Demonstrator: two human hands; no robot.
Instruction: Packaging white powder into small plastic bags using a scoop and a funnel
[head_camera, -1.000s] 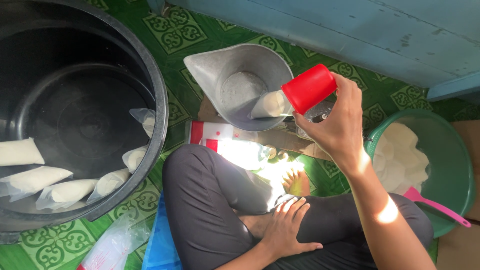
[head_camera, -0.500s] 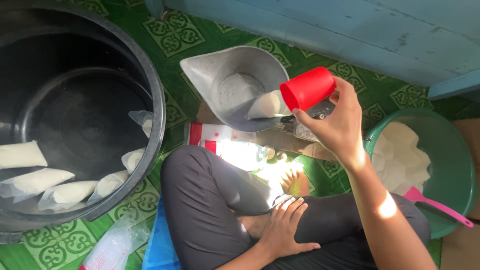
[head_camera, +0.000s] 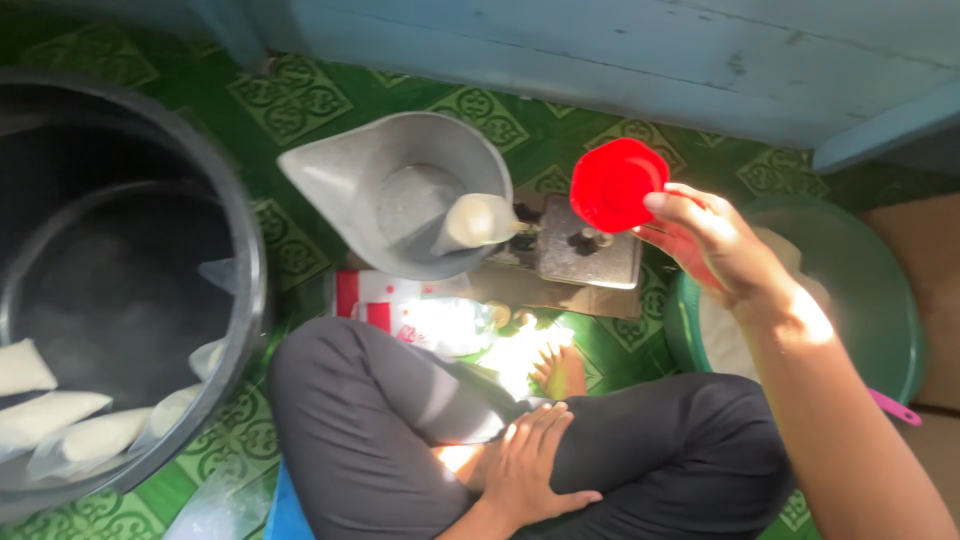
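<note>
My right hand (head_camera: 715, 245) holds a red plastic cup (head_camera: 617, 184) by its rim, its bottom turned up toward me, above a small metal device (head_camera: 588, 257) on the floor. To the left of the cup stands a grey metal jug (head_camera: 400, 205) with a filled white plastic bag (head_camera: 478, 220) leaning in it. My left hand (head_camera: 528, 465) rests flat on my crossed legs in dark trousers, fingers spread, holding nothing.
A big black tub (head_camera: 120, 300) at the left holds several filled white bags (head_camera: 60, 420). A green basin (head_camera: 880, 300) with white contents and a pink handle (head_camera: 893, 407) sits at the right. A blue wooden wall (head_camera: 600, 50) runs along the top. Packets (head_camera: 420, 310) lie by my knee.
My right hand has pulled the red cup away from the jug to the right and tipped it so its bottom faces me. The view has shifted, and the metal device is uncovered.
</note>
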